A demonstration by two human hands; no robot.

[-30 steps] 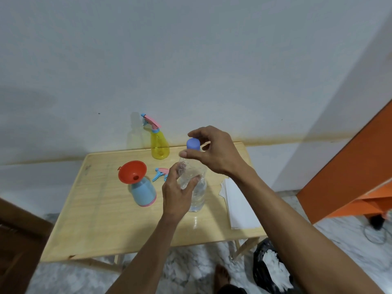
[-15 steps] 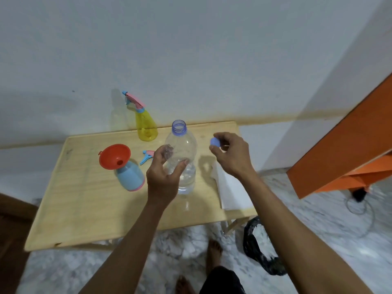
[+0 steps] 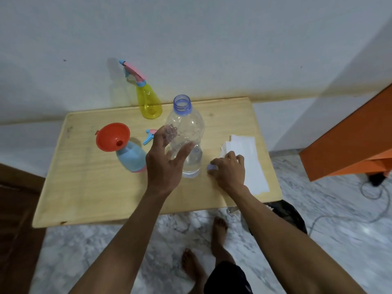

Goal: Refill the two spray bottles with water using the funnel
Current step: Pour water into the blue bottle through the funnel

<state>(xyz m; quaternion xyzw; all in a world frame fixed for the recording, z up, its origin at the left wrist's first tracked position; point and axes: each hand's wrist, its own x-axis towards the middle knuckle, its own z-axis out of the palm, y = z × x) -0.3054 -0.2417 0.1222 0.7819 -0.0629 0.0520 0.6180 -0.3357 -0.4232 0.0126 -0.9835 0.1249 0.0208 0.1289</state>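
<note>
A clear plastic water bottle (image 3: 186, 132) stands uncapped in the middle of the wooden table (image 3: 95, 187), with a little water at its bottom. My left hand (image 3: 167, 160) grips it round the middle. My right hand (image 3: 228, 168) is down on the table just right of the bottle and pinches the blue cap (image 3: 211, 167). A red funnel (image 3: 112, 136) sits in the neck of the blue spray bottle (image 3: 131, 158) to the left. The yellow spray bottle (image 3: 148, 100) stands at the back with its pink-and-blue sprayer on. A loose sprayer head (image 3: 149, 134) lies behind my left hand.
White paper sheets (image 3: 248, 158) lie at the table's right side, partly under my right hand. A black bag (image 3: 290, 215) sits on the marble floor below the table's right corner. An orange panel (image 3: 350, 141) is at the right. My bare feet are below the table edge.
My right hand twisted the blue cap off the bottle, carried it right and lowered it to the table beside the bottle. My left hand kept hold of the bottle.
</note>
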